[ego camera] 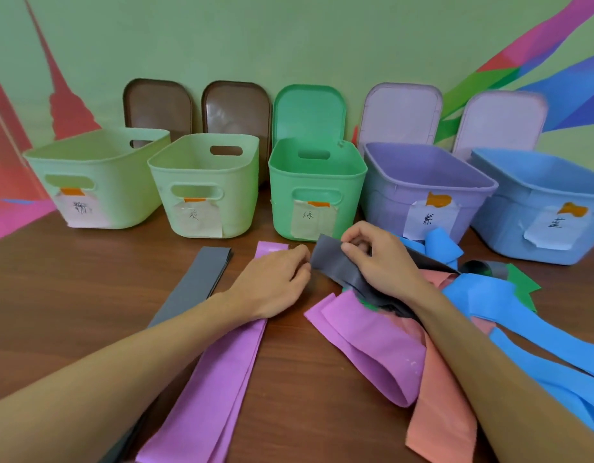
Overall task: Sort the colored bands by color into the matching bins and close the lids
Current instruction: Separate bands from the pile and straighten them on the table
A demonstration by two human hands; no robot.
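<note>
Fingers [350, 250] of the right hand [382, 259] pinch the end of a grey band [335, 265] just in front of the green bin [317, 182], while the left hand [275, 279] closes on that end from the other side. It looks thin, light and floppy, so gripping near the end and drawing it clear of the tangled pile [405, 329] behind seems wisest.

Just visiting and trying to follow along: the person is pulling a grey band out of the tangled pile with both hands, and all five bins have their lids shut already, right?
Not quite. The head view shows both hands, left hand and right hand, on the grey band at the pile, but every bin stands open. The lids lean upright behind them, for example the green lid behind the green bin.
</note>
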